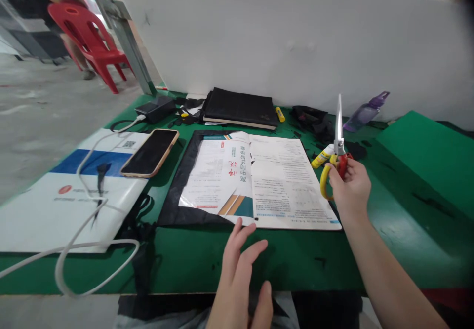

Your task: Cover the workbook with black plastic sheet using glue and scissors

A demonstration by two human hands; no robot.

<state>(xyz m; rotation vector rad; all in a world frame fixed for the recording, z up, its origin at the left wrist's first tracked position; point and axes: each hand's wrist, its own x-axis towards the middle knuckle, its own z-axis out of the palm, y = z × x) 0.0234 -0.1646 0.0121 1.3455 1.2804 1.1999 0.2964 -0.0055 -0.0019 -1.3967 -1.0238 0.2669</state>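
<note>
In my right hand [353, 185] is a pair of scissors [338, 136] with red and yellow handles, blades together and pointing up. It is raised beside the right edge of an open book [285, 185]. My left hand [242, 265] is empty with fingers apart, its fingertips close to the book's lower edge; whether they touch it I cannot tell. Black covering material [177, 200] surrounds the book's left cover, which bears printed characters and orange and green stripes. Just behind the scissors lies a yellow-and-white glue stick [322, 156].
A phone [150, 153] lies on a white-and-blue folder [44, 195] at left, with a white cable [79, 235] looping over it. Behind the book are a black notebook [240, 106], black scraps [314, 121] and a purple bottle [365, 111]. A person sits on a red chair [87, 35].
</note>
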